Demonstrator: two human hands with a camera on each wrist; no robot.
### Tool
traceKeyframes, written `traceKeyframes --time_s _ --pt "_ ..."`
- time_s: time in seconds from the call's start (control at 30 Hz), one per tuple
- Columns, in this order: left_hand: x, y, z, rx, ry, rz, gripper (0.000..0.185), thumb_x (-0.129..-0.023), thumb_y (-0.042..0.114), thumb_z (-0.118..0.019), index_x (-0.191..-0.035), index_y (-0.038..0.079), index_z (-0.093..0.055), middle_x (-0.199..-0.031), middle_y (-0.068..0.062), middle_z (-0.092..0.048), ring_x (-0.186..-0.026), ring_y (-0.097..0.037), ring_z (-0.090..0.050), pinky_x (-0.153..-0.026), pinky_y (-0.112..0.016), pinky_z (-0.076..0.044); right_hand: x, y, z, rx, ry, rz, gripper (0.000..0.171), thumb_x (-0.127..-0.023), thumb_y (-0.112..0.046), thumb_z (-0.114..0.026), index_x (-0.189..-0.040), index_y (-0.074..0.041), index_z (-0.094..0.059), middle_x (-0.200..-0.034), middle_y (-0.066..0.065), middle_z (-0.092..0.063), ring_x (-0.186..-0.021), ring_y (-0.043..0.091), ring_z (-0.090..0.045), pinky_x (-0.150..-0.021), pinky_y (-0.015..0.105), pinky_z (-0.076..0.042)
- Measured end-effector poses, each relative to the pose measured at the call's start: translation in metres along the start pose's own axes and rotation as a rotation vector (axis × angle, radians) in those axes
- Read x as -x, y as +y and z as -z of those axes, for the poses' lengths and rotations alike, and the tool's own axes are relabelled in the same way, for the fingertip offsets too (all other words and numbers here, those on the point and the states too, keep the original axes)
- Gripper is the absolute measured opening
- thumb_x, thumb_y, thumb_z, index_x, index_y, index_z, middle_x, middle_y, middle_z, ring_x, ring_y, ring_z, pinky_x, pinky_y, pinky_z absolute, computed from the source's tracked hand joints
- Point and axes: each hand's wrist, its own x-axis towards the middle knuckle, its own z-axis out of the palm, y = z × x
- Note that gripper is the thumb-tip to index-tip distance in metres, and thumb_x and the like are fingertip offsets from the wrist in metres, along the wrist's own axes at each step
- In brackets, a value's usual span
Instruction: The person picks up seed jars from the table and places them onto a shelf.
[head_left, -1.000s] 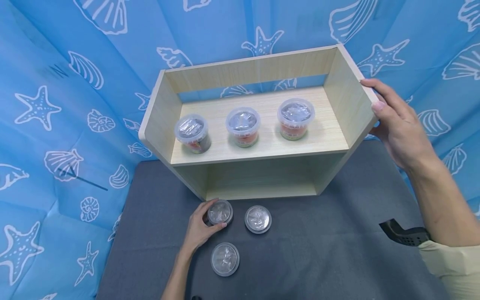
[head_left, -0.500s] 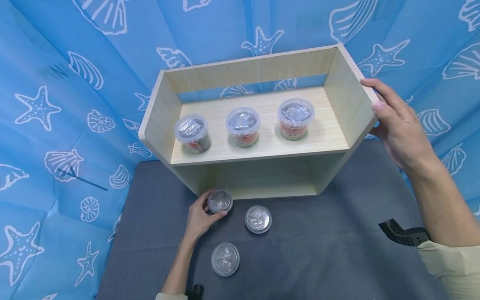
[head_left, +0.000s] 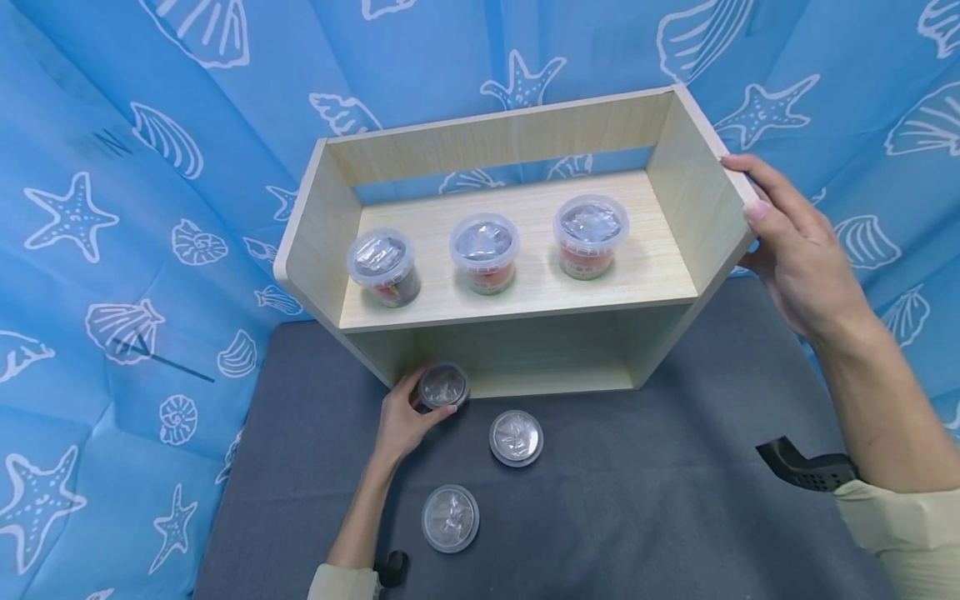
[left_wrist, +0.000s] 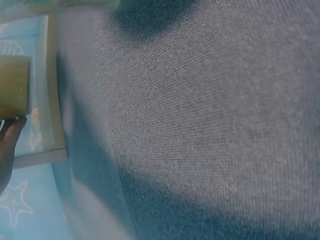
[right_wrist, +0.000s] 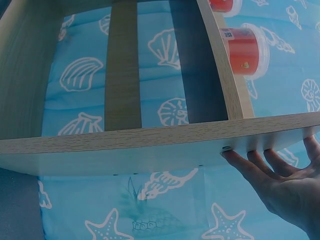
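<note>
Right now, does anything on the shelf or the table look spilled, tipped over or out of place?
Nothing stands out. Three lidded tubs stand upright in a row on the shelf. The left hand grips a small tub at the shelf's lower opening; the right hand rests flat against its side.

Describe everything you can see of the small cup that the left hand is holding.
The cup is a small round tub with a clear lid; crinkled foil or film shows through it. Its side looks dark, mostly hidden. It stands upright on the grey cloth, at the front edge of the shelf's lower compartment. The left hand grips it from the left, with thumb and fingers curled round it. Two similar cups stand apart from it.
</note>
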Motion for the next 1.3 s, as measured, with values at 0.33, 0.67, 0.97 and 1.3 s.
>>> traceKeyframes --time_s 0.33,0.67,0.97,1.3 --pt "-0.005 -0.003 -0.006 0.033 0.029 0.057 0.077 -0.075 0.016 -0.089 -0.142 0.005 -0.052 -0.136 -0.017 -0.057 -0.118 -0.029 -0.061 -0.090 -0.042 -0.053 0.000 0.001 -0.001 -0.008 0.019 -0.006 0.046 -0.106 -0.017 -0.045 -0.151 -0.015 -0.042 -0.154 0.011 -0.027 -0.126 0.030 -0.037 -0.089 0.032 -0.038" --pt "-0.009 -0.010 -0.014 0.088 0.031 0.075 0.080 -0.079 0.011 -0.085 -0.147 0.000 -0.044 -0.145 -0.021 -0.046 -0.128 -0.036 -0.052 -0.098 -0.046 -0.048 -0.002 0.004 -0.002 -0.050 0.018 0.014 0.045 -0.105 -0.015 -0.045 -0.150 -0.013 -0.043 -0.150 0.013 -0.030 -0.122 0.030 -0.039 -0.083 0.031 -0.042" --pt "-0.011 0.013 -0.013 0.148 0.019 0.109 0.077 -0.082 0.000 -0.080 -0.147 -0.007 -0.039 -0.148 -0.029 -0.039 -0.132 -0.043 -0.045 -0.104 -0.050 -0.042 0.000 0.003 -0.003 -0.045 0.041 0.000 0.045 -0.105 -0.016 -0.045 -0.150 -0.015 -0.043 -0.150 0.012 -0.031 -0.124 0.030 -0.037 -0.086 0.033 -0.039" --pt "-0.011 -0.006 -0.021 0.206 0.022 0.140 0.081 -0.083 0.003 -0.080 -0.150 -0.001 -0.037 -0.152 -0.024 -0.037 -0.137 -0.039 -0.040 -0.110 -0.046 -0.036 0.000 0.004 -0.005 -0.020 0.049 -0.011 0.046 -0.104 -0.018 -0.045 -0.150 -0.016 -0.042 -0.150 0.011 -0.030 -0.125 0.030 -0.035 -0.094 0.037 -0.034"
